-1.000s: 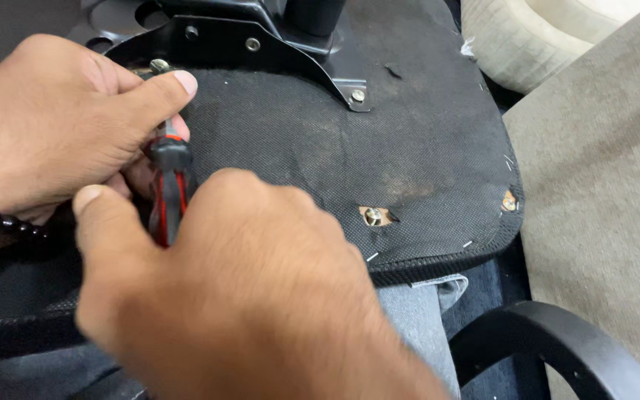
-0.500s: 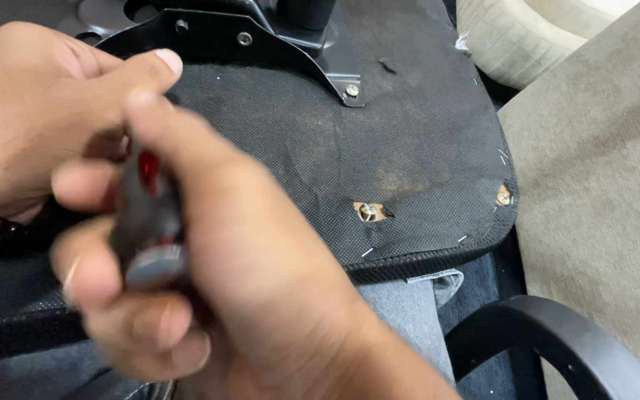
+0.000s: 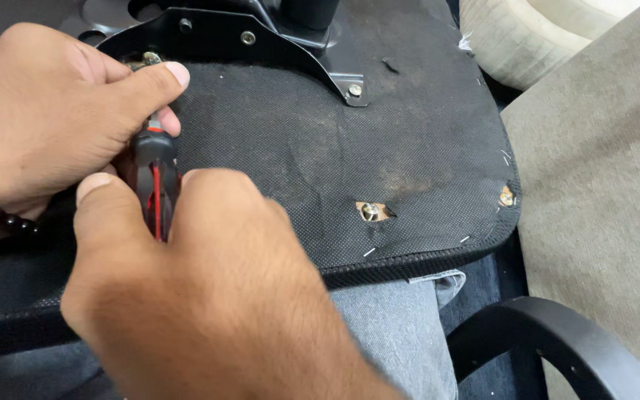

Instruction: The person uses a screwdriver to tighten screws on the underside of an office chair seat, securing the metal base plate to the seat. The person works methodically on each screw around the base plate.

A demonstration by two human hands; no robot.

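— What's in the right hand point(image 3: 209, 296)?
— A red-and-black screwdriver point(image 3: 155, 185), fingers wrapped around its handle, near the seat underside's point(image 3: 350, 170) left edge.
— And the left hand point(image 3: 53, 111)?
— Thumb and fingers pinch the shaft just above the handle, tip at the black metal bracket's point(image 3: 209, 33) screw point(image 3: 148, 58).
— Anything else?
— A torn hole point(image 3: 374, 211) exposing a nut near the front edge.

Right of the hands: beige carpet-like floor point(image 3: 601, 185), fairly even light, no hard shadows. Top right, beyond the hands: cream ribbed cushion or pouf point(image 3: 512, 37), partly cut off by the frame edge. Bottom right, below and right of the hands: curved black armrest point(image 3: 557, 348), glossy plastic, w/ dark gap btwn it and the grey fabric. No walls or windows in view; light source can't be told.
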